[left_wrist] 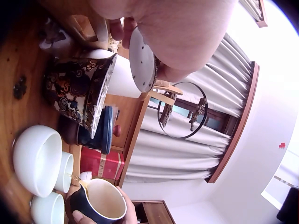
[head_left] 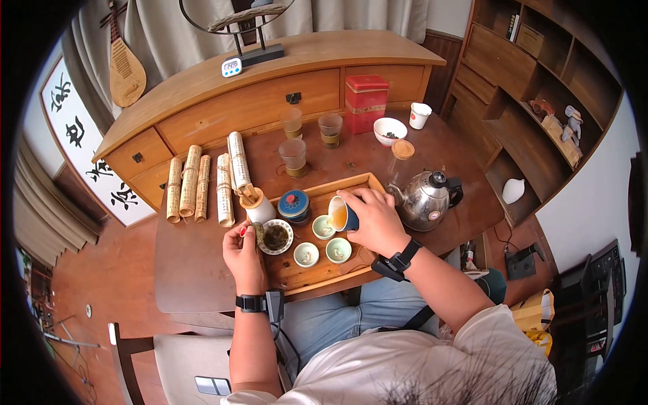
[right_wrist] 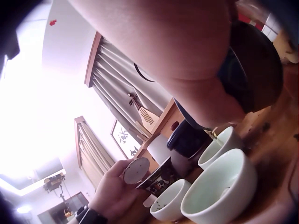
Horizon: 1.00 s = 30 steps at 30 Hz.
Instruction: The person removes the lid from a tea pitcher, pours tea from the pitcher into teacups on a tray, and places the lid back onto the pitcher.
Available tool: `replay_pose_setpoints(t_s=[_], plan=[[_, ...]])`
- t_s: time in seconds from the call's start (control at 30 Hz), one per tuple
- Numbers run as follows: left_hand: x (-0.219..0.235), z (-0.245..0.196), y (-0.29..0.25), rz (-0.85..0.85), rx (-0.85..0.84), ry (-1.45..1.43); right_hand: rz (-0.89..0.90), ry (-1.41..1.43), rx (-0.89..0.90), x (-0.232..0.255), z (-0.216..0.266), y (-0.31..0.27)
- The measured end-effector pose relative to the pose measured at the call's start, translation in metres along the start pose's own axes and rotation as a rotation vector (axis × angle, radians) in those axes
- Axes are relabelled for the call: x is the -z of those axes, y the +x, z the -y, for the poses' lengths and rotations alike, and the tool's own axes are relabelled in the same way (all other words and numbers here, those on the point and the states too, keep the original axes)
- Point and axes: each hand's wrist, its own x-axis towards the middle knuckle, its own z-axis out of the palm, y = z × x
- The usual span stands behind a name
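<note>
My right hand [head_left: 374, 219] grips a dark blue pitcher [head_left: 350, 219] of amber tea, tipped to the left. A thin stream of tea [right_wrist: 213, 135] runs from its lip into the far pale green cup [head_left: 324, 227]. Two more such cups, one at left [head_left: 306, 254] and one at right [head_left: 339, 250], stand nearer me. My left hand [head_left: 242, 260] pinches a patterned lid [left_wrist: 143, 60], held on edge with its white, leaf-flecked underside towards the cups. Right beside the lid, a patterned gaiwan bowl [head_left: 276, 237] holds wet, dark tea leaves.
The cups and gaiwan stand on a wooden tea tray [head_left: 283, 278], with a blue lidded jar [head_left: 293, 206] behind them. A steel kettle [head_left: 426, 200] is close right of my right hand. Bamboo scrolls [head_left: 191, 182], glasses [head_left: 293, 156] and a red tin [head_left: 366, 103] stand farther back.
</note>
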Motion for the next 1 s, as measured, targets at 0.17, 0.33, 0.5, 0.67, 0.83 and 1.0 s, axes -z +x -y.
replay_pose_setpoints(t_s=[0.17,0.33,0.5,0.67,0.83,1.0], plan=[[0.0022,0.0017,0.0008,0.006,-0.016,-0.001,0.027,-0.014,0.023,0.0042,0.004,0.0023],[-0.0016,-0.0026,-0.0013,-0.004,-0.008,-0.034,0.032,-0.028,0.039,0.003,0.0027,0.0036],[-0.0016,-0.0024,-0.0014,-0.02,-0.01,-0.04,0.037,-0.039,0.044,0.0033,0.0024,0.0043],[0.0001,-0.0012,-0.0003,-0.008,-0.021,0.011,0.057,-0.039,0.042,0.0052,0.0039,0.0055],[-0.0001,-0.0004,0.0001,-0.013,-0.015,-0.004,0.059,-0.029,0.042,0.0053,0.0033,0.0066],[0.0005,0.0006,0.0002,-0.019,-0.023,-0.006,0.046,0.05,-0.013,0.005,0.0021,0.0078]])
